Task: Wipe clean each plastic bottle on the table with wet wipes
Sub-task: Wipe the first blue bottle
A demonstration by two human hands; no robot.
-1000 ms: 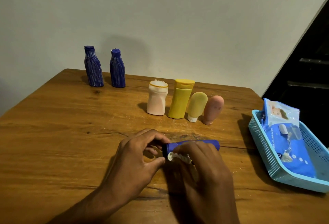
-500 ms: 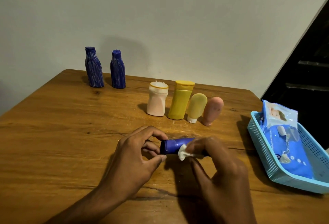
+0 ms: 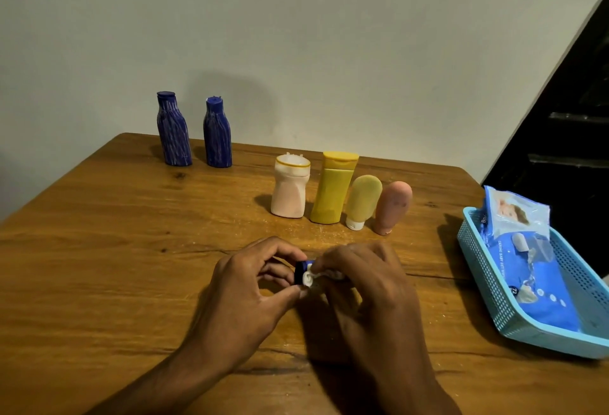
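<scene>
We hold a small blue bottle (image 3: 304, 268) on its side between our two hands, low over the near middle of the table (image 3: 99, 250). Our left hand (image 3: 244, 296) curls round its cap end, thumb below and forefinger arched above, pinching it. Our right hand (image 3: 365, 286) covers the rest of the bottle, so only the dark cap end shows; its fingers are curled and press a bunched white wipe (image 3: 311, 278) against the bottle, just beside the left thumb.

Further back stand six more bottles. Two dark blue ones (image 3: 174, 133) (image 3: 217, 136) stand side by side near the far left edge, close to the wall. To the right of them, nearer us, runs a tight row: a pale pink bottle (image 3: 290, 192), a tall yellow one (image 3: 333, 189), then a small yellow tube (image 3: 362, 200) and a pink tube (image 3: 392, 207), both standing on their caps.

At the right edge sits a light blue basket (image 3: 487, 302) with a blue wipes pack (image 3: 534, 276) lying in it, the pack's far end sticking up over the rim.
</scene>
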